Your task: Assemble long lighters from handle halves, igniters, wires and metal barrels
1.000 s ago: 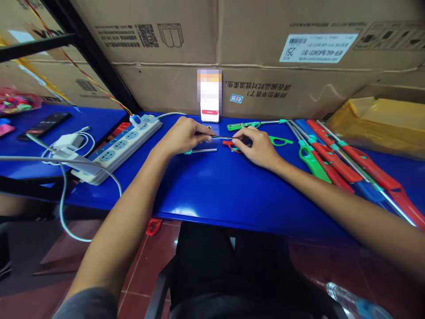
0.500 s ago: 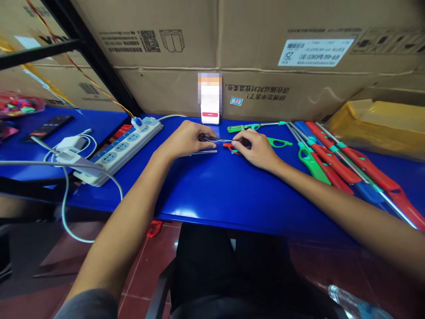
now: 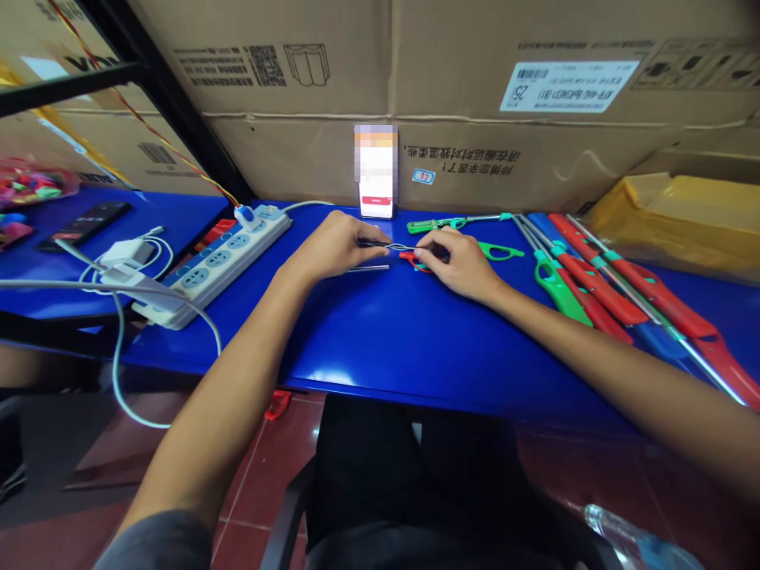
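My left hand [image 3: 337, 247] pinches one end of some thin, pale and dark wires [image 3: 399, 247]. My right hand [image 3: 460, 261] has its fingertips closed on the other end, so the wires span the gap between the hands. Just below them, a thin metal tube [image 3: 374, 267] sticks out from under my left hand. A small red plastic part [image 3: 409, 256] lies beside my right fingertips. Behind that hand is a green lighter [image 3: 428, 226] with a long metal rod. A green looped handle piece [image 3: 503, 252] shows to its right.
Several red, green and blue long-necked lighters [image 3: 614, 297] lie at the right. A lit phone [image 3: 377, 170] leans on the cardboard [image 3: 285, 150]. Left are a white power strip [image 3: 217, 261], a charger with cable [image 3: 134, 255] and a dark phone [image 3: 86, 226]. A yellow-taped box [image 3: 665, 226] stands back right.
Between my hands, the wires now show as a pale, slightly separated pair, where a darker straight line was seen before. Both hands stay in nearly the same place.
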`<action>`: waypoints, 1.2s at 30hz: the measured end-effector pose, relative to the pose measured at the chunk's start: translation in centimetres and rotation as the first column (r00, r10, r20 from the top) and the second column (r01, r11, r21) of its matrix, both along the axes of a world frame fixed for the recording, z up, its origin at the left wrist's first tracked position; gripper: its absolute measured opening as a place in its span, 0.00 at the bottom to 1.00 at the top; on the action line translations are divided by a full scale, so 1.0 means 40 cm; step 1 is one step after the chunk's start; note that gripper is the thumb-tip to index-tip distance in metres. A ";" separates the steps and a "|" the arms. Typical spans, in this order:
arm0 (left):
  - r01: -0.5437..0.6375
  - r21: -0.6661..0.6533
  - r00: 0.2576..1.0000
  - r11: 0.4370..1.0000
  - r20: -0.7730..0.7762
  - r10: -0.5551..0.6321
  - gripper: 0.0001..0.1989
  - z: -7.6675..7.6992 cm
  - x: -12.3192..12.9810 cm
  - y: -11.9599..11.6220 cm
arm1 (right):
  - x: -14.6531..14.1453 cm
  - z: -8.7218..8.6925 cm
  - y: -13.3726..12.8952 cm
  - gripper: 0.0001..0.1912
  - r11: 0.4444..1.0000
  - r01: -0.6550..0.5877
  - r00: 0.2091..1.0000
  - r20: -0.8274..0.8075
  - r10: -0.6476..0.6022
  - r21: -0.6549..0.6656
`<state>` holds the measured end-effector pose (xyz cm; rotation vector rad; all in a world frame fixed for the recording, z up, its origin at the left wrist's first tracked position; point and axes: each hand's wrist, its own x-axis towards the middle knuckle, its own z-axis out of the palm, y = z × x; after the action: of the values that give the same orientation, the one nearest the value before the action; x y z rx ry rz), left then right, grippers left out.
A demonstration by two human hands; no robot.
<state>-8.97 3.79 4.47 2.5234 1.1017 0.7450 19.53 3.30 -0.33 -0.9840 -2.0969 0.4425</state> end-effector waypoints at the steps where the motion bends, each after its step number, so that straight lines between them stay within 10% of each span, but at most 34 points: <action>1: 0.002 -0.002 1.000 1.000 -0.001 -0.002 0.12 -0.001 -0.001 0.001 | 0.000 0.000 0.000 0.07 1.000 0.000 1.000 0.000 0.000 -0.001; 36: -0.041 -0.066 0.999 0.997 -0.030 0.040 0.10 0.003 -0.022 0.009 | 0.004 -0.003 -0.007 0.07 0.999 -0.028 1.000 0.001 0.028 -0.025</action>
<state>-9.87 4.16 4.59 2.4705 1.1706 0.6731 19.68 3.00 -0.47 -0.9702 -2.1129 0.4834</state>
